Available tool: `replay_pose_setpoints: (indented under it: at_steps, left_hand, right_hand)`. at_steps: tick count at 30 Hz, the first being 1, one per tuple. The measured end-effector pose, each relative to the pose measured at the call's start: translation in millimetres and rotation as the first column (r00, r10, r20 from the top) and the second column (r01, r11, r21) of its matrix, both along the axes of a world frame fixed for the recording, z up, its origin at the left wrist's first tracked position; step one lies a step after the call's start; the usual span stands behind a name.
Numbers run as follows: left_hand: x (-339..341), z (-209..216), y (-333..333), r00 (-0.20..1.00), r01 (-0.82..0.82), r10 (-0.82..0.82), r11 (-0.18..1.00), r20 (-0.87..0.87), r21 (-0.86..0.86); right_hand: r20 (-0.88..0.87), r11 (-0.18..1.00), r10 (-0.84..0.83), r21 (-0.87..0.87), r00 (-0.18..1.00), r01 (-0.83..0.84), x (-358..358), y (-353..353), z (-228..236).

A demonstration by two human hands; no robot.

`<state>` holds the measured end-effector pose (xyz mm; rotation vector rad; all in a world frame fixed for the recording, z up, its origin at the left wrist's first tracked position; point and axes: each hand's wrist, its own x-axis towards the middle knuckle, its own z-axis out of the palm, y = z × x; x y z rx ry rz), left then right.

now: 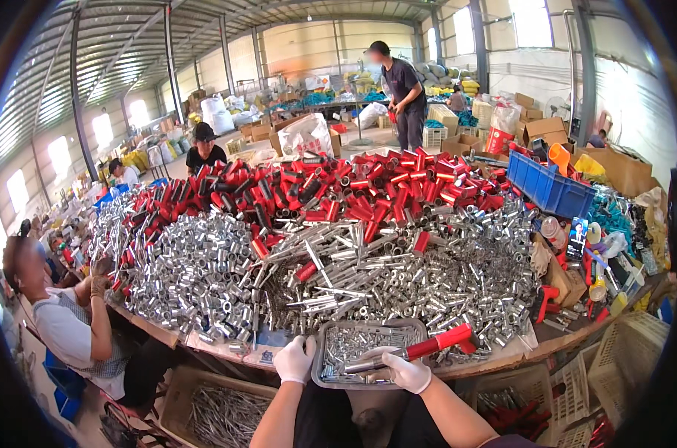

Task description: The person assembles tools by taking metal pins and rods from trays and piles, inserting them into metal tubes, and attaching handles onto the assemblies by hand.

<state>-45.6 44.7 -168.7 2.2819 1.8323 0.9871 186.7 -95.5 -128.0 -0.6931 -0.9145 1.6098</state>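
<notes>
Our white-gloved right hand (407, 372) is pinching a cylindrical red-and-silver metal tool (429, 344), slanted over a grey rectangular plastic tray (340, 384) of small silver metal parts (357, 345). Our white-gloved left hand (294, 361) is curled just beside the tray's left edge; we cannot tell whether it grips anything. Beyond both hands, on the bench (570, 337), we see slender silver metal rods (346, 288), with short shiny metal tubes (197, 261) farther left. Past these lie heaped glossy red tubular pieces (398, 190); beyond and right of the right hand stands a blue rectangular plastic crate (541, 184).
</notes>
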Motion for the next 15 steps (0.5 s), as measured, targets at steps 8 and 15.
replay_pose_setpoints:
  at_steps: [8, 15]
  left_hand:
    - [-2, 0, 0, 1.000, 0.005, -0.005, 1.000, 0.007, 0.011]
    - [-4, 1, -6, 0.999, 0.033, -0.033, 0.999, 0.010, 0.019]
  right_hand:
    - [-0.035, 0.999, 0.024, -0.020, 0.999, -0.025, 1, 5, -4]
    - [-0.047, 0.997, 0.023, -0.075, 0.999, -0.026, 1, -2, -1]
